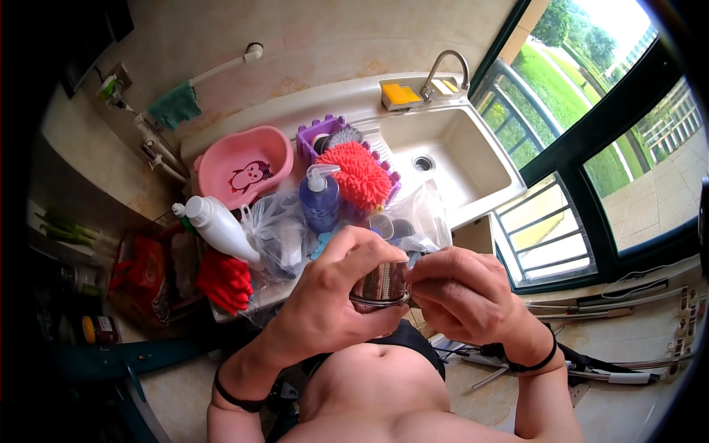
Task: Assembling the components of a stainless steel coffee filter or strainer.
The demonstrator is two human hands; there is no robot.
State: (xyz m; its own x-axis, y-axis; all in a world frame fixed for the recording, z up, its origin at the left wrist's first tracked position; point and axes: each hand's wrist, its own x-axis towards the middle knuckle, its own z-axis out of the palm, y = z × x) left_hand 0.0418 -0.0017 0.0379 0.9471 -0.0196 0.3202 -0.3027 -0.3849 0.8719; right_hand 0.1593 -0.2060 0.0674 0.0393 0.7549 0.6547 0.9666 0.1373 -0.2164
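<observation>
My left hand (332,284) is wrapped round a small rounded thing (382,284) with brown and pale woven-looking stripes and a dark, shiny lower rim; its exact kind does not show. Beside it, the fingers of my right hand (465,295) are pinched together at its right edge. Whatever lies between those fingertips is too small to make out. Just beyond my hands stand a blue pump bottle (320,203) and a clear plastic cup (382,226). A crumpled clear plastic bag (277,229) lies past my left hand.
At the back right is a white sink (450,148) with a curved tap (447,59). A pink basin (244,159), a purple basket (321,133), a red chenille mitt (354,173) and a white bottle (221,229) crowd the counter. Red cloth (225,280) hangs at its left edge.
</observation>
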